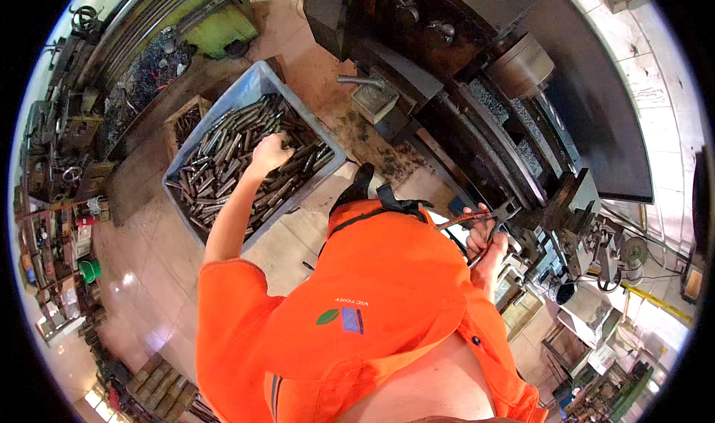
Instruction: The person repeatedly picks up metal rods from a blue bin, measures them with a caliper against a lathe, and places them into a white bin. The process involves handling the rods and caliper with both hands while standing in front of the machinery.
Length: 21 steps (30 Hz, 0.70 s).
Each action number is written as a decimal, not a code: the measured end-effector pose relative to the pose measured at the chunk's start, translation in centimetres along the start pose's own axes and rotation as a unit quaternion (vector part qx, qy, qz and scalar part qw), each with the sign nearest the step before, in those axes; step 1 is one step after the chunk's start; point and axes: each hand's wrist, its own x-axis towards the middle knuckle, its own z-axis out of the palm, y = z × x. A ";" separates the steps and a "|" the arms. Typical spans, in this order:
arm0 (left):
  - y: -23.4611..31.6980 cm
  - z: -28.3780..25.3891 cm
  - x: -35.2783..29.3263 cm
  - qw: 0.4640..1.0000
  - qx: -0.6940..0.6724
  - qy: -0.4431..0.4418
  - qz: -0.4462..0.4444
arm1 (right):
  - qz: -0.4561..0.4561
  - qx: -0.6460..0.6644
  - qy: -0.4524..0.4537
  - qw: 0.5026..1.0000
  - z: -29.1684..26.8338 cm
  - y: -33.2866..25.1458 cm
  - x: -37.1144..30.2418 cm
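The short metal rods [223, 141] are slim, roughly cylindrical and dull grey to brown, some catching bright glints, heaped at crossing angles inside a blue bin [255, 86] on the tiled floor [149, 281]. The left hand [272, 153] curls over the heap; whether it pinches a rod, I cannot tell. The right hand [488, 249] grips a red-handled tool [463, 219] beside a dark machine [471, 153].

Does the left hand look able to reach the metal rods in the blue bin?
Very likely yes: the left hand is at the metal rods, and the blue bin has no lid in the way.
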 end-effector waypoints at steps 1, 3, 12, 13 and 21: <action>0.4 0.5 0.4 0.997 0.063 -0.032 0.015 | 0.001 -0.006 0.009 1.000 0.3 -0.1 0.1; 0.6 1.6 1.3 0.980 0.167 -0.101 0.029 | 0.001 0.007 0.010 1.000 0.2 -0.2 0.2; 2.0 4.0 5.6 0.915 0.308 -0.250 0.071 | 0.003 0.037 0.099 0.994 -0.1 0.7 -0.5; 2.4 3.8 5.8 0.914 0.306 -0.257 0.068 | 0.007 0.050 0.095 0.994 -0.5 0.8 -0.5; 3.3 5.2 6.3 0.945 0.193 -0.259 -0.046 | 0.008 0.082 0.080 0.993 -1.2 0.8 -1.1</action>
